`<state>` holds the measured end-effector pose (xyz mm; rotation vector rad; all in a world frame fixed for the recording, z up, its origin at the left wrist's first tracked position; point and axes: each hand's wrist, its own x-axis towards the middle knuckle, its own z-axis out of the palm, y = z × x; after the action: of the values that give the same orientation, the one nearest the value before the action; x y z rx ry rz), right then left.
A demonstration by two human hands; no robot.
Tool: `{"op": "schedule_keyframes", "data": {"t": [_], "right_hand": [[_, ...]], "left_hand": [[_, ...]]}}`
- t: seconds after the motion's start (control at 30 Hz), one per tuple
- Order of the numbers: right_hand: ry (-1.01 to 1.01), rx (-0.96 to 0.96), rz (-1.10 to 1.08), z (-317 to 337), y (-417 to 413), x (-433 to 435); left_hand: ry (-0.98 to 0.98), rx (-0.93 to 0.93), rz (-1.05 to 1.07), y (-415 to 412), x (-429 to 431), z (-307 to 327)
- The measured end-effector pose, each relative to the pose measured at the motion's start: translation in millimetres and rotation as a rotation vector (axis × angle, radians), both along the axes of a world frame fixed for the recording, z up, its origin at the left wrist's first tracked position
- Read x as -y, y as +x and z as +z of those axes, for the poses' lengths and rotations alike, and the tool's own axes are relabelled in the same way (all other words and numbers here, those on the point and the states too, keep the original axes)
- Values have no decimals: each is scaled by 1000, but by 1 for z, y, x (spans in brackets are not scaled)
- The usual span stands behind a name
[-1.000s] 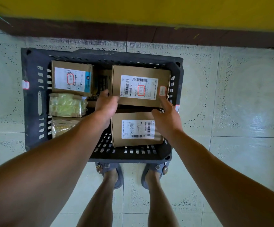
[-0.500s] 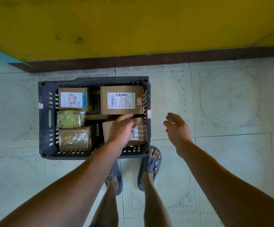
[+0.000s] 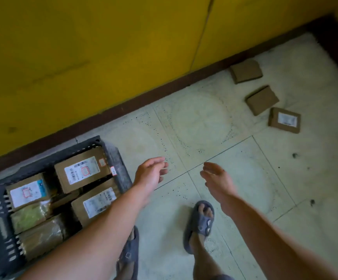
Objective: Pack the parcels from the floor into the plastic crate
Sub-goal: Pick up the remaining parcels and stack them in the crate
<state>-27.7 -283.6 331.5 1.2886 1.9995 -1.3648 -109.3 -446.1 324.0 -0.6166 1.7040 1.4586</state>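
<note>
The dark plastic crate [image 3: 117,158] sits at the lower left against the wall, holding several parcels: labelled cardboard boxes [image 3: 82,171] and plastic-wrapped packs [image 3: 29,217]. Three cardboard parcels lie on the floor at the upper right: a plain one [image 3: 246,70] by the skirting, a second plain one [image 3: 262,100], and a labelled one [image 3: 284,120]. My left hand [image 3: 151,173] hovers just right of the crate, empty with fingers loosely apart. My right hand [image 3: 217,179] is over the bare tiles, also empty and spread.
A yellow wall [image 3: 103,57] with a dark brown skirting [image 3: 164,91] runs diagonally behind the crate and meets another wall at the upper right corner. My feet in grey slippers [image 3: 201,221] stand on pale floor tiles [image 3: 204,122] between crate and loose parcels.
Both hands have left the crate and moved right over the floor. The view has swung right, bringing three floor parcels into sight, and my right foot has stepped right.
</note>
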Motion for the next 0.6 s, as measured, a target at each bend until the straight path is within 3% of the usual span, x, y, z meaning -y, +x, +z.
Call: {"op": "schedule_keyframes", "data": {"t": [0.6], "right_hand": [[-64,92,-240,15,96,-438]], "left_hand": [[3,90,-314,59,-455,5]]}}
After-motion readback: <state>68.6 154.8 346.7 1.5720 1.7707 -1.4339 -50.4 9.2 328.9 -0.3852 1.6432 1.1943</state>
